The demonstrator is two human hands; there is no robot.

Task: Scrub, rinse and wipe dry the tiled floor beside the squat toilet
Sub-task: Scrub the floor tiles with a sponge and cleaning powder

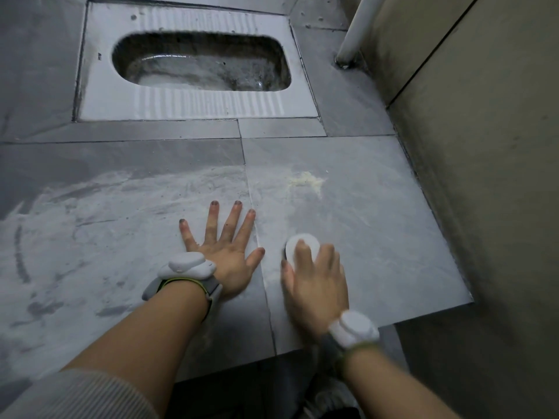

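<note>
Floor: grey stone-look tiled floor (363, 213) smeared with pale powdery streaks, beside the white ceramic squat toilet (187, 95) set into it farther off.
Left hand (225, 255): flat on the tile, fingers straight and spread, holding nothing.
Right hand (316, 285): blurred, just right of the left, fingers curled over a white oval scrub brush (302, 246) pressed on the tile.
Far right: beige wall (499, 176).

Left hand (225, 252) flat, fingers spread, right hand (314, 279) curled, blurred, both forearms extended

Toilet stall: squat toilet (193, 68) set in grey tiled floor (121, 237) (partition wall (484, 146) beside).
</note>
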